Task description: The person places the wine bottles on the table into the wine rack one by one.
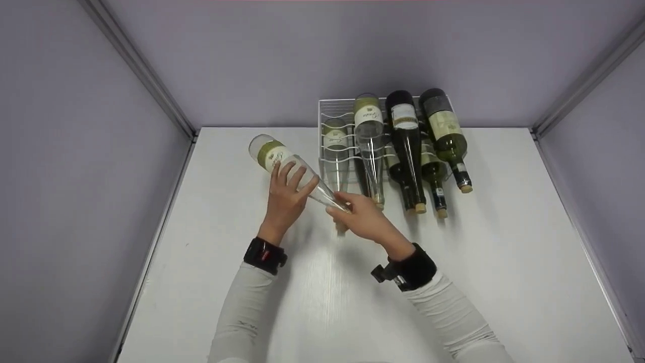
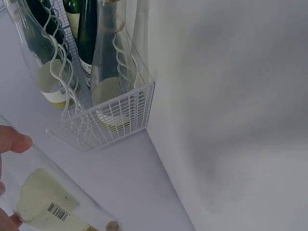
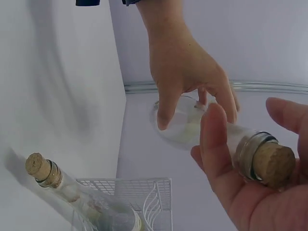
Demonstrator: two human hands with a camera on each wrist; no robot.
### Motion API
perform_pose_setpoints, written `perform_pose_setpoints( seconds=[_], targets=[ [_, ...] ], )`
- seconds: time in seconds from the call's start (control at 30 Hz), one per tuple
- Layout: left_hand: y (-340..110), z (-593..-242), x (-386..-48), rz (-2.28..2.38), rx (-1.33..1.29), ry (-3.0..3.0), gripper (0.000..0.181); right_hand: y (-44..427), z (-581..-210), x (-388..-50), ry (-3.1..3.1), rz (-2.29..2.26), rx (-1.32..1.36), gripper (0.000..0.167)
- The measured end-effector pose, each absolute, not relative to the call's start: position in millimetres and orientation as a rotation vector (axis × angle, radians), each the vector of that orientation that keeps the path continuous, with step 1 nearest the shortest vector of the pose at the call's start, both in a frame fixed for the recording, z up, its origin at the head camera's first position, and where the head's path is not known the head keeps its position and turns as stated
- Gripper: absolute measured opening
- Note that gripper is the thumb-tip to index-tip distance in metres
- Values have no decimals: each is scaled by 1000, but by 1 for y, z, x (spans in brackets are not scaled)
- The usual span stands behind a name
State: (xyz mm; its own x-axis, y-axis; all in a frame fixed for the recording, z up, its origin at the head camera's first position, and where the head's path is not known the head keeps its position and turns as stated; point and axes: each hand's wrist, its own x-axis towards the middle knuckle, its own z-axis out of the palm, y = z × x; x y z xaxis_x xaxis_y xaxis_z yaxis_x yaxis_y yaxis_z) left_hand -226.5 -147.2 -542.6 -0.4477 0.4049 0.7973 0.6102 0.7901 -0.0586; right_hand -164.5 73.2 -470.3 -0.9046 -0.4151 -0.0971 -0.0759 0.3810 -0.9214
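A clear glass wine bottle (image 1: 269, 150) with a pale label is tilted above the table, left of the wire rack (image 1: 319, 121). My left hand (image 1: 287, 199) grips its body, fingers and thumb on opposite sides. Around the neck, just below the cork (image 3: 274, 164), my right hand (image 1: 365, 217) holds the bottle. The rack's upper level carries another clear bottle (image 1: 368, 113), a dark bottle (image 1: 404, 118) and a green bottle (image 1: 446, 126). Below them lie several more, partly hidden, including a clear bottle (image 1: 334, 138) at the left. Their corked necks point toward me.
The white table (image 1: 322, 302) meets a grey back wall (image 1: 262, 60) behind the rack. Side walls with metal corner strips stand at left and right. The racked bottles' necks stick out past the rack's front, close to my right hand.
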Motion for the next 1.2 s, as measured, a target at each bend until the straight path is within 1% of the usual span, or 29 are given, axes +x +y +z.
perform_pose_setpoints(
  seconds=[0.33,0.43,0.7,1.0,1.2],
  targets=[
    [-139,-544,-224,-271,-804,-2080,47,74,-479,-165,2123,-1616,-327,64],
    [-137,-542,-224,-292,-818,-2068,46,73,-481,-164,2087,-1663,-278,62],
    [-135,-538,-223,-299,-809,-2075,45,70,-487,-161,1936,-1898,-138,50],
    [-129,-537,-221,-301,-730,-2120,34,64,-492,-153,1949,-2004,-87,51],
    [-126,-535,-218,-338,-689,-2145,36,64,-493,-148,2022,-2002,-111,51]
  ],
)
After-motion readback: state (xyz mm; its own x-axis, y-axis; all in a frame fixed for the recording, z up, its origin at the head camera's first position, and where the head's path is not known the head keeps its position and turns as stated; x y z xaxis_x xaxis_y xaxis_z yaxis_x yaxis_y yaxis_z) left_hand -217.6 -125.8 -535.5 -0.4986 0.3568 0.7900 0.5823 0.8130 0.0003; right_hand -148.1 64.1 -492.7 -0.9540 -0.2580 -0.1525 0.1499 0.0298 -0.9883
